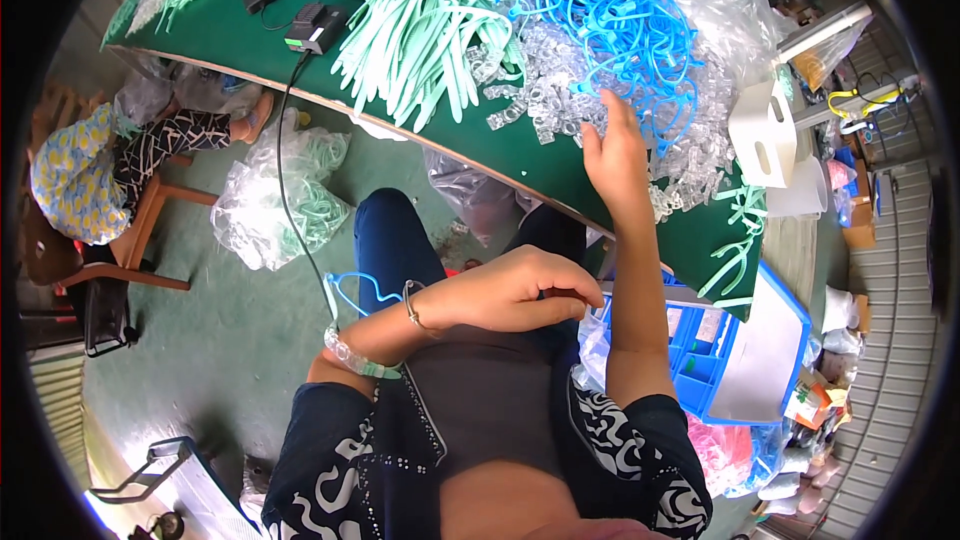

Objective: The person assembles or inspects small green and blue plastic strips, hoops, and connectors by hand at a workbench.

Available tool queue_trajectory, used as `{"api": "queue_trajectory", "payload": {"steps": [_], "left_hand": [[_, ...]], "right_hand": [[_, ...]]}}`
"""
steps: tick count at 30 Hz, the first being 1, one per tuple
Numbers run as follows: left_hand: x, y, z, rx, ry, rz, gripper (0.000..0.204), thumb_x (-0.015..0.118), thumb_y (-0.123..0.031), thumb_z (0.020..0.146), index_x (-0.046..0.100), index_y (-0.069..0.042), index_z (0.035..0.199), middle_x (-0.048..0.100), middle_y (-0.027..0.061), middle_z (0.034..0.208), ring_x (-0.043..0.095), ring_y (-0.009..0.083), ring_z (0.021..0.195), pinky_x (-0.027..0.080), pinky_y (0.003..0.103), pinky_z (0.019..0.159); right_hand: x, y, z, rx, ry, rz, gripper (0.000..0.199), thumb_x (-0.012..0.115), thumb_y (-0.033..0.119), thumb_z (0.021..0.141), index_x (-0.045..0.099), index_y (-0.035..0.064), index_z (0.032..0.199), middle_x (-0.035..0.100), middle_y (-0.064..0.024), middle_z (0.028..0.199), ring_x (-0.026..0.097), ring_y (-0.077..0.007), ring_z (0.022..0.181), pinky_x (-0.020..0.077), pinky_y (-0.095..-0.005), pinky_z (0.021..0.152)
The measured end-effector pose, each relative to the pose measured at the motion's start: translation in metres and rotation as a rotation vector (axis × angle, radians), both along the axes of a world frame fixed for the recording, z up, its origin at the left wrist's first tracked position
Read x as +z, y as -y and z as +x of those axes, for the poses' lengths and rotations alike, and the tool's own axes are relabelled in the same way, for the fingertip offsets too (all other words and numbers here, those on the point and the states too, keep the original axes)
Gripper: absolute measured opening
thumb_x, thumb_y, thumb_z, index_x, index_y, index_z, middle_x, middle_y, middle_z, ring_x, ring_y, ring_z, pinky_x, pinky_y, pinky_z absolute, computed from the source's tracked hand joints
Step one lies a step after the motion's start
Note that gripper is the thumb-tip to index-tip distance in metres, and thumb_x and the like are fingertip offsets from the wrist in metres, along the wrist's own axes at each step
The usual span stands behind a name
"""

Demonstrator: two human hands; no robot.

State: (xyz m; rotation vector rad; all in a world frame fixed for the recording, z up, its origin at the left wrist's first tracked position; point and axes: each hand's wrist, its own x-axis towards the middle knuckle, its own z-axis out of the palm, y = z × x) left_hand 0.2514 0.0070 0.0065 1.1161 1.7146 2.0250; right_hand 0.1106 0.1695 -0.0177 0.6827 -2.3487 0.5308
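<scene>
My right hand (617, 160) reaches over the table edge with its fingers stretched and the thumb apart. Its fingertips are beside a heap of small clear plastic clips (555, 80) and tangled blue straps (640, 35); I see nothing held in it. My left hand (525, 290) hovers above my lap, fingers curled toward the thumb. Whatever may be in its grip is hidden. Around my left forearm sit a metal bangle (411, 308) and a clear plastic band (345, 348) with a thin blue loop. A bundle of pale green straps (415, 45) lies left of the clips.
A green-topped table (540, 175) curves across the front. On it rest a black charger (316, 28) with a cable hanging down and a white holder (764, 135). Below right is a blue compartment box (700, 370). A seated person (85, 175) and a plastic bag (280, 195) are left.
</scene>
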Motion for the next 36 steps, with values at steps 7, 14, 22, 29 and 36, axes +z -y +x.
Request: {"api": "queue_trajectory", "payload": {"steps": [7,14,22,29,36], "left_hand": [[-0.003,-0.005,0.0,-0.036,0.138,-0.053,0.016,0.055,-0.003,0.086,0.061,0.001,0.1,0.063,0.0089,0.087,0.062,0.0142,0.077,0.048,0.026,0.068],[-0.006,-0.007,0.001,-0.007,0.21,-0.079,0.017,0.054,-0.006,0.086,0.061,0.0,0.1,0.064,0.0056,0.083,0.059,0.0095,0.075,0.046,0.023,0.064],[-0.016,0.004,-0.013,0.289,0.437,0.143,0.025,0.053,-0.013,0.09,0.055,-0.002,0.113,0.059,0.0047,0.096,0.055,0.0099,0.086,0.045,0.025,0.074],[-0.038,0.028,-0.041,0.379,0.82,0.576,0.045,0.044,-0.036,0.093,0.041,-0.005,0.125,0.058,0.0088,0.099,0.057,0.0191,0.085,0.049,0.032,0.071],[-0.047,0.021,-0.041,0.265,1.098,0.841,0.033,0.039,-0.029,0.094,0.056,-0.003,0.108,0.058,0.0057,0.082,0.05,0.0161,0.066,0.041,0.028,0.055]], "right_hand": [[-0.018,0.017,-0.02,-0.112,0.359,-0.181,0.057,0.062,0.019,0.079,0.039,-0.0015,0.126,0.058,-0.0219,0.104,0.059,-0.0348,0.092,0.0463,-0.0399,0.078],[-0.021,0.016,-0.033,-0.191,0.258,-0.28,0.032,0.059,0.014,0.08,0.054,-0.0027,0.108,0.059,-0.0192,0.094,0.06,-0.0334,0.08,0.0494,-0.0398,0.072],[-0.009,0.015,0.038,0.176,0.024,-0.841,0.018,0.05,-0.001,0.087,0.055,-0.0049,0.104,0.06,-0.0091,0.079,0.059,-0.0112,0.068,0.0468,-0.0246,0.052],[-0.023,0.008,0.122,0.489,0.091,-0.347,0.023,0.06,-0.002,0.065,0.06,0.0058,0.086,0.055,-0.0091,0.071,0.056,-0.0258,0.058,0.0453,-0.0333,0.049],[-0.038,-0.007,0.137,0.469,0.196,-0.306,0.023,0.061,0.0,0.063,0.059,0.0054,0.086,0.053,-0.0078,0.069,0.055,-0.0249,0.058,0.0449,-0.034,0.05]]}}
